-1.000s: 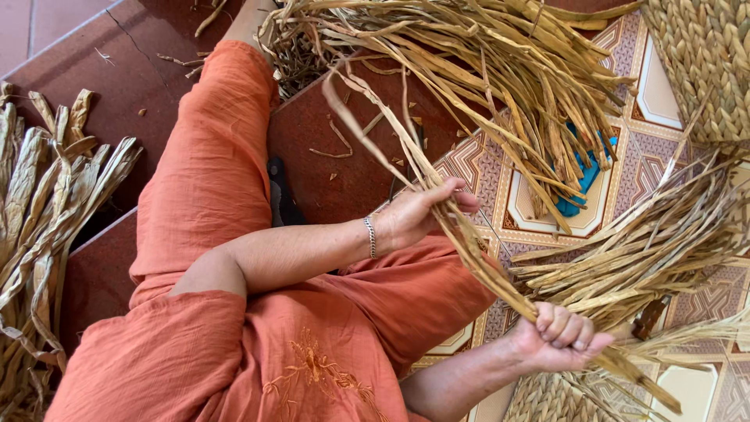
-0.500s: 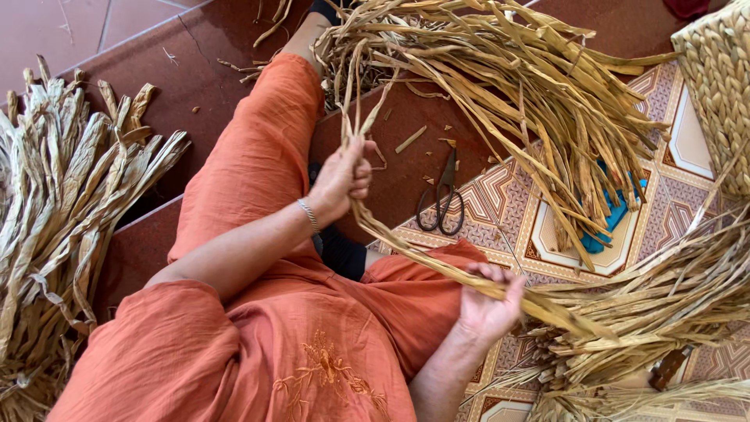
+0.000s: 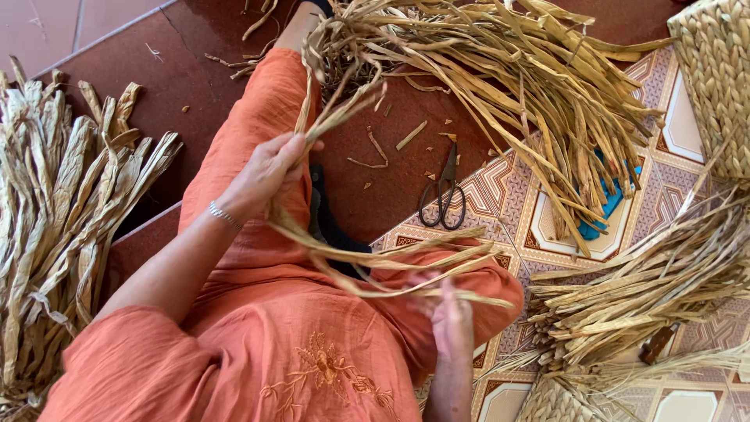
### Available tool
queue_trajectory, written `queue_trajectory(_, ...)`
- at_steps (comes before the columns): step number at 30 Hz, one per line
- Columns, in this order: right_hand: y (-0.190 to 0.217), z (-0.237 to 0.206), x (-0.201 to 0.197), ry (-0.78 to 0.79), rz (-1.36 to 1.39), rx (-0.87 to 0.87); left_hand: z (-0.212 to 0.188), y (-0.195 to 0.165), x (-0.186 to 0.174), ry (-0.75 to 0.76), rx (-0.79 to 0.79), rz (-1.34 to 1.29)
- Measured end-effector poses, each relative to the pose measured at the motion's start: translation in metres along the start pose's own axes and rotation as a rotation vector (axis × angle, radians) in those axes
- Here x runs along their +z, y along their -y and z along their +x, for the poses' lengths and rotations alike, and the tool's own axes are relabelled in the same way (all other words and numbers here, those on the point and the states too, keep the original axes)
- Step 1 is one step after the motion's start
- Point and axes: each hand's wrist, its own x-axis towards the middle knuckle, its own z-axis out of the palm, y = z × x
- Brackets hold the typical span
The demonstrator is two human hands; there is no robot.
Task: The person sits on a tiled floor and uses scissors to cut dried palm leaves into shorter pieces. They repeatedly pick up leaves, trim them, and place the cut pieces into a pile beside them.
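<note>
While we sit with our legs stretched toward twelve o'clock, our left hand (image 3: 266,176) is closed around a few dried leaf strips (image 3: 375,266), which bend down from that grip and run across our lap toward three o'clock; our right hand (image 3: 451,316), at about five o'clock and somewhat blurred, appears to pinch the far ends of the same strips, though we cannot tell how tightly. From here we judge the risk to be in the bend; dry strips folded this sharply could crack or split along the grain, and a loose pinch on the right could let the ends spring free and fan apart. The black scissors (image 3: 443,195) lie open-handled just beyond our knee at one o'clock, near enough that a sweeping strip might drag them. We work partly on a dark red floor (image 3: 187,86) and partly on patterned tiles (image 3: 516,203) toward three o'clock; a large loose heap of strips (image 3: 508,70) spreads at twelve to two o'clock over something blue (image 3: 605,207), a flatter pile (image 3: 62,227) lies at nine o'clock, another bundle (image 3: 648,289) at four o'clock, and a woven basket (image 3: 715,78) stands at two o'clock.
</note>
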Motion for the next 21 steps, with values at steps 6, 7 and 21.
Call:
queue_trajectory(6,0.042,-0.02,-0.003,-0.372,-1.017,-0.112,-0.022,0.027,-0.016,-0.05,-0.004,0.048)
queue_trajectory(7,0.054,-0.021,-0.005,-0.453,-1.0,-0.291,-0.024,0.029,-0.018,-0.073,-0.004,0.021)
queue_trajectory(21,0.008,0.201,0.023,-0.457,-1.314,-0.315,-0.032,0.016,-0.016,0.015,0.184,0.2)
